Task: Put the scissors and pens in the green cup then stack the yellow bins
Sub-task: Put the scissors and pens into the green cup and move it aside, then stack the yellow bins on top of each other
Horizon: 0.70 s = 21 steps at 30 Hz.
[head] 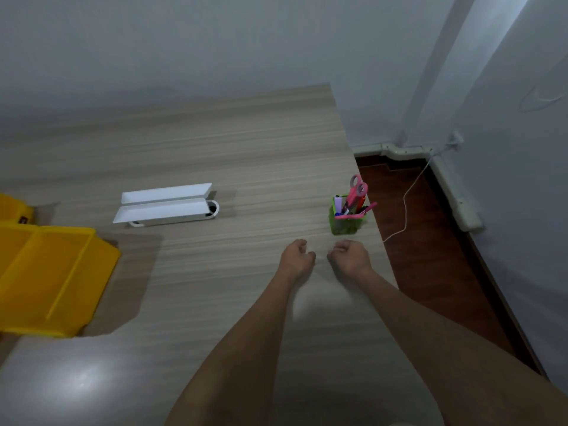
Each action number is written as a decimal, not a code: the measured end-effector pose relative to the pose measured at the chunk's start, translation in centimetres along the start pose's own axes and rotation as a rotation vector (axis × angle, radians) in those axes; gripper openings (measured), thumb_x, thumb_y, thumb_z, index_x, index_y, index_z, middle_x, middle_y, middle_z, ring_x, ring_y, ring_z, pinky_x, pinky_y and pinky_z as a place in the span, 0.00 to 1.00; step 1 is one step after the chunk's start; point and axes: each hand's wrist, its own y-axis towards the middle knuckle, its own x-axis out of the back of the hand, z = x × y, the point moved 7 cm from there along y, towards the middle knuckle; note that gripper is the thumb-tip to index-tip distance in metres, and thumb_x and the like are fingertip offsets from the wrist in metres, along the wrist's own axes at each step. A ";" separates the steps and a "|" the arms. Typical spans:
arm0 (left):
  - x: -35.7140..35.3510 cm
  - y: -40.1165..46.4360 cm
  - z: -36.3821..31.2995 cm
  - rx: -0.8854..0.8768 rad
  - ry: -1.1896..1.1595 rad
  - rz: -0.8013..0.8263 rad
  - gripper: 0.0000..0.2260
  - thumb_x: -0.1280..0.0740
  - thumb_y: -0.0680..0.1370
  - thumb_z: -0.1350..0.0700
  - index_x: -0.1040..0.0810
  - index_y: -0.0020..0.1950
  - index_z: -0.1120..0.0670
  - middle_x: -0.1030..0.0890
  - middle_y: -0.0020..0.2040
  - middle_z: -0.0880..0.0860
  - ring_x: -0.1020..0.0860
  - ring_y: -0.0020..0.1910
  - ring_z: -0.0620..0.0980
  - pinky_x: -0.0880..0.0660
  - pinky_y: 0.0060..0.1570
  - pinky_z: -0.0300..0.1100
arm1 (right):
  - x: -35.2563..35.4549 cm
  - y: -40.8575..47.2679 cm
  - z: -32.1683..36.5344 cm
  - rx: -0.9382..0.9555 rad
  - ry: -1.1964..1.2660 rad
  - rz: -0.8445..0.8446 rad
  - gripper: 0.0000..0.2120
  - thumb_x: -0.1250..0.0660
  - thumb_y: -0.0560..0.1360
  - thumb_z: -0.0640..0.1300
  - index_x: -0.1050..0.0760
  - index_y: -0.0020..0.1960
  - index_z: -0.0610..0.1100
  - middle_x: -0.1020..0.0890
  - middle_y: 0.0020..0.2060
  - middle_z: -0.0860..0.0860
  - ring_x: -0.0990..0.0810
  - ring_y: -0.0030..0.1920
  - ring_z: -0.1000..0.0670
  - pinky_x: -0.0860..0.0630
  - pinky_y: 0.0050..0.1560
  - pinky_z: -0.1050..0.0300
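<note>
The green cup [345, 225] stands near the table's right edge. Pink-handled scissors [357, 187] and several pens [359, 211] stick out of it. My left hand [296, 256] and my right hand [352, 256] rest on the table just in front of the cup, fingers curled in, holding nothing. A large yellow bin [52, 278] lies at the left edge, and part of a second yellow bin [13, 209] shows behind it, standing apart from the first.
A white box with an open lid [166, 206] sits mid-table, left of the cup. The wooden table's right edge [373, 210] runs close beside the cup, with dark floor and a white cable [405, 204] below. Walls close in at the back and right.
</note>
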 end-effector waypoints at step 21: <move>37.7 -15.8 11.4 -0.169 0.006 -0.607 0.10 0.37 0.77 0.65 0.18 0.54 0.62 0.16 0.53 0.62 0.20 0.54 0.60 0.25 0.53 0.46 | -30.0 -19.3 15.3 0.258 -0.050 0.329 0.09 0.35 0.76 0.41 0.18 0.42 0.40 0.14 0.44 0.37 0.20 0.34 0.47 0.27 0.29 0.63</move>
